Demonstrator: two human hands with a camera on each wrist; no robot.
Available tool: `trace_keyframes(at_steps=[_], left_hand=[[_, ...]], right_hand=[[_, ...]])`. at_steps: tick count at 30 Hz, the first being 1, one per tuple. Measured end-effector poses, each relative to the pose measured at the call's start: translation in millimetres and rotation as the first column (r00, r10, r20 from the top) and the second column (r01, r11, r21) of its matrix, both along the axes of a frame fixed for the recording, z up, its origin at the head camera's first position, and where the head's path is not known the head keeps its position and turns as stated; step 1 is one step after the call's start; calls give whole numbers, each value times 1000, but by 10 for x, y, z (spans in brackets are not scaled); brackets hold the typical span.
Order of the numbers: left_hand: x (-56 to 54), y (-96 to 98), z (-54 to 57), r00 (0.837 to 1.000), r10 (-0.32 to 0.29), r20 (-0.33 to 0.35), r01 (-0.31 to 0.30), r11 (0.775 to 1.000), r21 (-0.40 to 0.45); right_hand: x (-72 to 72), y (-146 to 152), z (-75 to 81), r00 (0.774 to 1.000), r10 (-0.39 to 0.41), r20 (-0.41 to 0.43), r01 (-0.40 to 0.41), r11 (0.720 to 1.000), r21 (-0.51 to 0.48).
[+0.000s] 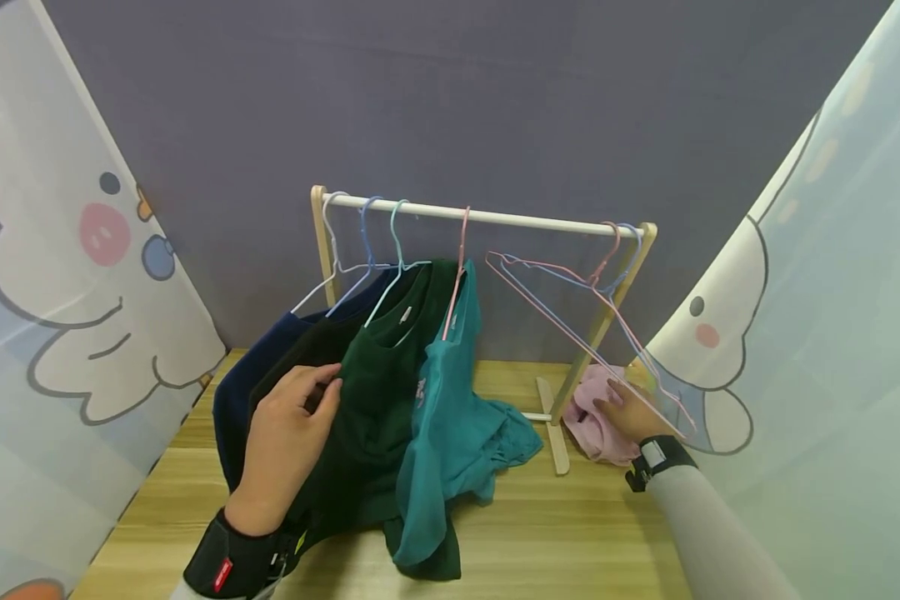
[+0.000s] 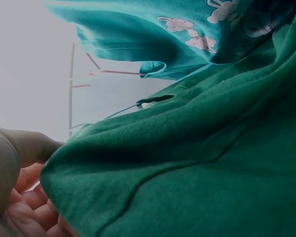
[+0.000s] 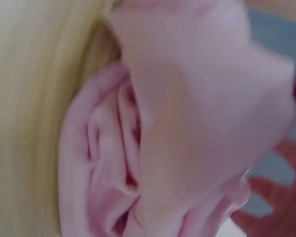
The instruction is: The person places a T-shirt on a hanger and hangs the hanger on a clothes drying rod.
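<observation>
A dark green shirt [image 1: 378, 400] hangs on a light blue hanger [image 1: 398, 242]. My left hand [image 1: 292, 425] is at its near shoulder; in the left wrist view, thumb and fingers pinch the edge of the green fabric [image 2: 153, 158]. Beside it hangs a teal shirt [image 1: 438, 417] on a pink hanger [image 1: 462, 250], with a bunny print showing in the left wrist view. A crumpled pink garment [image 1: 596, 433] lies at the rack's right foot. Over it reaches my right hand [image 1: 630, 408], fingers spread and touching its edge in the blurred right wrist view.
A white rail [image 1: 525, 220] on wooden posts carries the hangers. Navy [image 1: 243, 392] and black [image 1: 285, 379] garments hang at the left. Bare pink [image 1: 555, 321] and blue [image 1: 630, 333] hangers at the right overhang my right forearm. Printed curtains [image 1: 37, 275] flank the wooden tabletop [image 1: 555, 533].
</observation>
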State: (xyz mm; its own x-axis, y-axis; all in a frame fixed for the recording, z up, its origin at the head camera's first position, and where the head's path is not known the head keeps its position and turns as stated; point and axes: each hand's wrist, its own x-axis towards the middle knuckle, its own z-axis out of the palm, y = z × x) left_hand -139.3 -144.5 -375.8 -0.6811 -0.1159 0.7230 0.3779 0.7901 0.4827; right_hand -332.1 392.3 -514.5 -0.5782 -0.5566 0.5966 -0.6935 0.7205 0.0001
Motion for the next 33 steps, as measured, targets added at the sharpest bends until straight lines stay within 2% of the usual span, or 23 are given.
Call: trace_keyframes(at_steps=[2, 3, 4, 5, 6, 7, 8, 9, 10, 12, 14, 15, 16, 17, 19, 21, 23, 26, 30, 33], left_hand=[[-3, -1, 0, 1000, 1, 1, -1, 1000, -1], [-5, -2, 0, 1000, 2, 1, -2, 1000, -2], [-8, -1, -1, 1000, 1, 2, -1, 1000, -2], [-10, -1, -2, 1000, 1, 1, -1, 1000, -3], [-13, 0, -3, 1000, 1, 2, -1, 1000, -3], [-14, 0, -4, 1000, 1, 2, -1, 1000, -4], [-16, 0, -5, 1000, 0, 2, 0, 1000, -5], [-16, 0, -5, 1000, 1, 2, -1, 1000, -5], [-17, 0, -5, 1000, 1, 3, -1, 1000, -5], [-18, -1, -6, 1000, 2, 3, -2, 1000, -6], [-19, -1, -7, 1000, 2, 3, -2, 1000, -7], [-19, -2, -7, 1000, 2, 4, -2, 1000, -8], [-20, -3, -8, 1000, 1, 4, -1, 1000, -9], [-21, -4, -9, 1000, 2, 3, -2, 1000, -11], [-20, -6, -11, 1000, 1, 2, -1, 1000, -12], [-16, -8, -12, 1000, 2, 1, -2, 1000, -14], [-15, -12, -14, 1000, 4, -2, -4, 1000, -17], [-15, -16, -15, 1000, 2, -6, -3, 1000, -21], [-16, -13, -16, 1000, -5, -14, 4, 1000, -23], [-10, -7, -19, 1000, -8, -13, 7, 1000, -22]], right_hand=[[-82, 69, -105, 992, -42, 122, 43, 999, -2], [-90, 77, -124, 967, -93, 237, 107, 993, -47], [-97, 107, -151, 974, -93, 205, 92, 996, 11], [-91, 154, -195, 959, -175, 224, 158, 983, 89], [-80, 174, -213, 948, -207, 242, 189, 977, 98], [-73, 191, -229, 944, -209, 254, 188, 977, 102], [-69, 203, -237, 931, -213, 295, 191, 976, 102], [-66, 218, -248, 903, -219, 370, 196, 976, 99], [-84, 232, -281, 896, -224, 383, 199, 974, 105], [-75, 260, -324, 801, -292, 523, 310, 949, 54], [-103, 282, -380, 772, -297, 561, 325, 944, 53], [-117, 288, -406, 777, -296, 556, 324, 945, 50], [-128, 290, -431, 794, -289, 535, 314, 948, 47], [-124, 296, -451, 793, -289, 537, 320, 947, 37], [-122, 298, -469, 813, -272, 515, 304, 952, 24], [-76, 302, -456, 807, -251, 535, 284, 959, 20], [-14, 302, -446, 772, -236, 590, 281, 960, 17], [117, 301, -417, 738, -260, 623, 289, 956, 56], [331, 261, -367, 750, -291, 593, 297, 951, 92], [528, 199, -321, 749, -289, 597, 293, 952, 92]])
